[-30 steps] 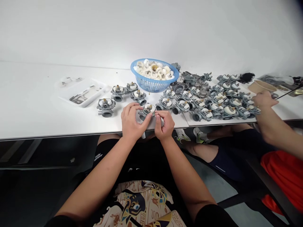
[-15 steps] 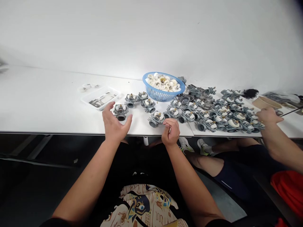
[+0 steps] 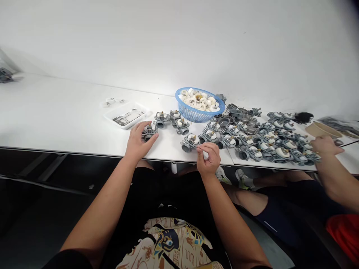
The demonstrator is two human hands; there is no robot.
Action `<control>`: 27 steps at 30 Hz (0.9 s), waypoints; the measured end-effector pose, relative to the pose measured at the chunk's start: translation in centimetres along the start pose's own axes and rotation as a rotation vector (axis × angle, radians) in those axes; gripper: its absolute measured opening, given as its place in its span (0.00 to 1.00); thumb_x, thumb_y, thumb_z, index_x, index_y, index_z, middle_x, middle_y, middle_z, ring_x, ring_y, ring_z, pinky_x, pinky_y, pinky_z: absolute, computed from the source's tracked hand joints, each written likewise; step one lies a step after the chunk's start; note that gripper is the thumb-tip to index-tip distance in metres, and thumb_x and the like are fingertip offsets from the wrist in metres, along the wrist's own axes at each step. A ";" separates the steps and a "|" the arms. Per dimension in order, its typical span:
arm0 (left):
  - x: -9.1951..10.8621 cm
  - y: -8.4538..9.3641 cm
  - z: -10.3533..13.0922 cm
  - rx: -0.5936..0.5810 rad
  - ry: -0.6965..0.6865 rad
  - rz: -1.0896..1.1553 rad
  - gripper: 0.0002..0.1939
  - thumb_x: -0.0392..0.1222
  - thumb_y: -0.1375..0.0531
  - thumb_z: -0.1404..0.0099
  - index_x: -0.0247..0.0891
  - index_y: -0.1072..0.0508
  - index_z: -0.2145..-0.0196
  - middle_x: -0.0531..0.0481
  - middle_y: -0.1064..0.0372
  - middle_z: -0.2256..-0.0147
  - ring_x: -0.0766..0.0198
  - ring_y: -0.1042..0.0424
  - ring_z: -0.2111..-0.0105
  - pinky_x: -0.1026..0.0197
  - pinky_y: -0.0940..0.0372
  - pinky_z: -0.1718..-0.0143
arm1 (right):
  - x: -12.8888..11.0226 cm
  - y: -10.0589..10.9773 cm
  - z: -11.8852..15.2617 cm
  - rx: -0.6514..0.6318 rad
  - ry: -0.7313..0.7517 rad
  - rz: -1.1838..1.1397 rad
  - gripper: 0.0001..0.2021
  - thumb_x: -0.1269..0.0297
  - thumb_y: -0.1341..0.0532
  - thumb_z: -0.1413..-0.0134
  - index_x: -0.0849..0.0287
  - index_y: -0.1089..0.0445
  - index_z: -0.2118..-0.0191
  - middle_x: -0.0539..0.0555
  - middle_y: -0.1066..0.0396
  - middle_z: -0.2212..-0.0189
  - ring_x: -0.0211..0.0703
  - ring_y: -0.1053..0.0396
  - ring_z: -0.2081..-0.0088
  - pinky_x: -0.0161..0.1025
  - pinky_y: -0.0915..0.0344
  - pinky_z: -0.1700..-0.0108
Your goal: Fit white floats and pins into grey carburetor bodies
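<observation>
My left hand (image 3: 139,142) is curled around a grey metal carburetor (image 3: 151,129) with a white float on top, thumb at its near right side and fingers at its far left side. The carburetor rests on the table. My right hand (image 3: 209,158) is closed in a pinch, thumb against forefinger; what sits between the tips is too small to make out. Just beyond those fingertips stands another carburetor (image 3: 191,142). Several more, such as this carburetor (image 3: 162,118), stand behind my left hand.
A blue basket (image 3: 193,114) of white floats stands at the back. Left of it lies a white tray (image 3: 109,121) with thin metal pins. Many carburetors (image 3: 255,152) crowd the right side. A co-worker's hand (image 3: 327,145) is at the far right, near a tan bowl (image 3: 322,129).
My left hand has closed in from spread fingers to around the carburetor. My right hand stays pinched, its fingertips turned more toward the nearby carburetor. The view has shifted slightly.
</observation>
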State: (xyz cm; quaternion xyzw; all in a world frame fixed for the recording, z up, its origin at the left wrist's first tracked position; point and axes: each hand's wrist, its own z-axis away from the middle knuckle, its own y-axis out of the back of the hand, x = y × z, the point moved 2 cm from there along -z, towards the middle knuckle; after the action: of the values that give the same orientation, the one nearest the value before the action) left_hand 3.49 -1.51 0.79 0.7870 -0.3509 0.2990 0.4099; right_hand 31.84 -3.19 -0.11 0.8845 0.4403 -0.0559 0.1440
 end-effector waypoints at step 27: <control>-1.3 2.0 -0.3 -0.306 0.180 0.487 0.26 0.50 0.32 0.38 0.40 0.28 0.45 0.44 0.27 0.52 0.57 0.25 0.55 0.54 0.26 0.53 | -9.2 -9.4 -1.0 -0.558 -0.401 -0.126 0.11 0.63 0.53 0.27 0.55 0.36 0.59 0.52 0.27 0.68 0.43 0.30 0.70 0.37 0.42 0.68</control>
State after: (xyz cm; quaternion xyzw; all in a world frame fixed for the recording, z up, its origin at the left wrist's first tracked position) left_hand 1.10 -1.64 0.78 0.5794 -0.5323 0.4008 0.4694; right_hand 18.74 -4.54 1.01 0.7536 0.4554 -0.1147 0.4599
